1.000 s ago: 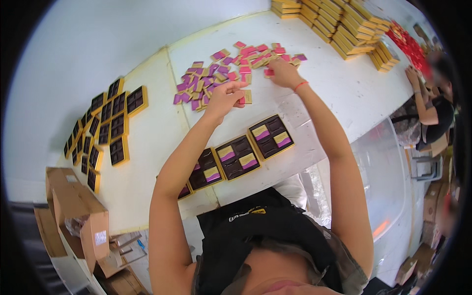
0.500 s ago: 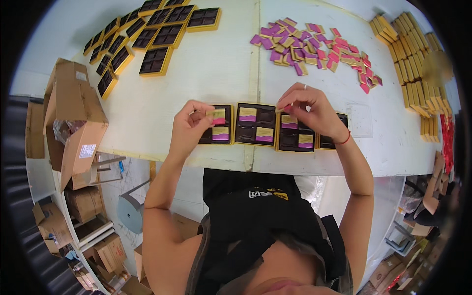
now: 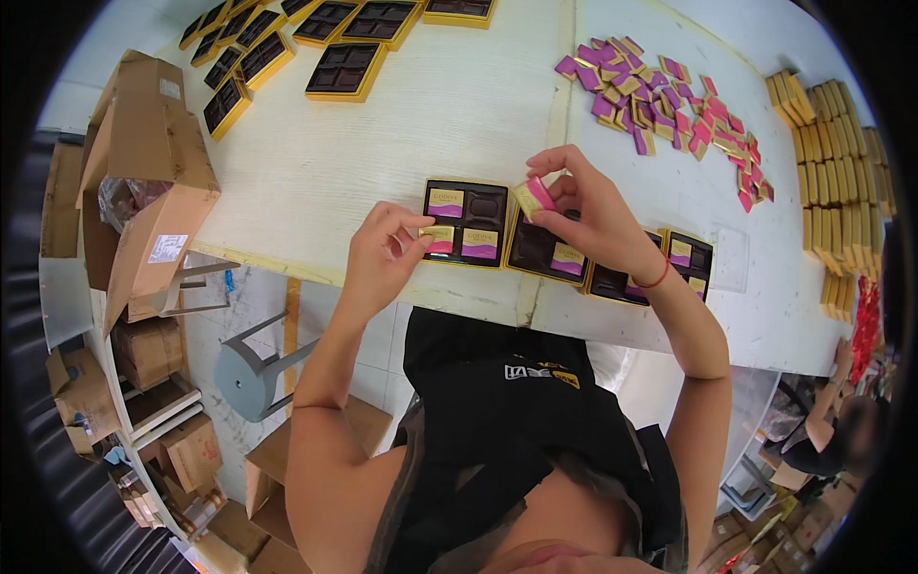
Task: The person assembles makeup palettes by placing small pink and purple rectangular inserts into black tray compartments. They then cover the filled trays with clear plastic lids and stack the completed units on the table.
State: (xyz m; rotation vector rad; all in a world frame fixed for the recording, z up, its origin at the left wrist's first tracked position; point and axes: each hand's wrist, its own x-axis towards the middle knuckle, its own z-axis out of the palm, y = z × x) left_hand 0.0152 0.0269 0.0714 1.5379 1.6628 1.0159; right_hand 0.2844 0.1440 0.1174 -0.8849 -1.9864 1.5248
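Note:
Between thumb and finger of my left hand point(image 3: 384, 256) is a pink-and-gold wrapped chocolate point(image 3: 438, 240), at the lower left compartment of the leftmost chocolate box point(image 3: 488, 203). That dark-trayed, gold-edged box also has purple-and-gold chocolates point(image 3: 446, 203) at upper left and lower right; its upper right compartment is bare. My right hand point(image 3: 593, 210) pinches another pink-and-gold chocolate point(image 3: 534, 198), tilted above the second box point(image 3: 529, 251). A purple-and-gold chocolate point(image 3: 568, 259) lies in that box. My right hand and forearm partly hide it and the third box point(image 3: 607, 282). A fourth box point(image 3: 699, 256) stands beyond my wrist.
Loose purple and pink chocolates point(image 3: 660, 100) are heaped at the far right. Several unfilled boxes point(image 3: 346, 70) lie at the far left. Gold boxes point(image 3: 832, 163) are stacked along the right edge. An open carton point(image 3: 158, 182) stands left of the table, near a stool point(image 3: 251, 381).
The view has shifted, so the table things appear elsewhere. My left hand has brought its pink chocolate down to the leftmost box's lower left compartment. The right hand's chocolate now shows its face.

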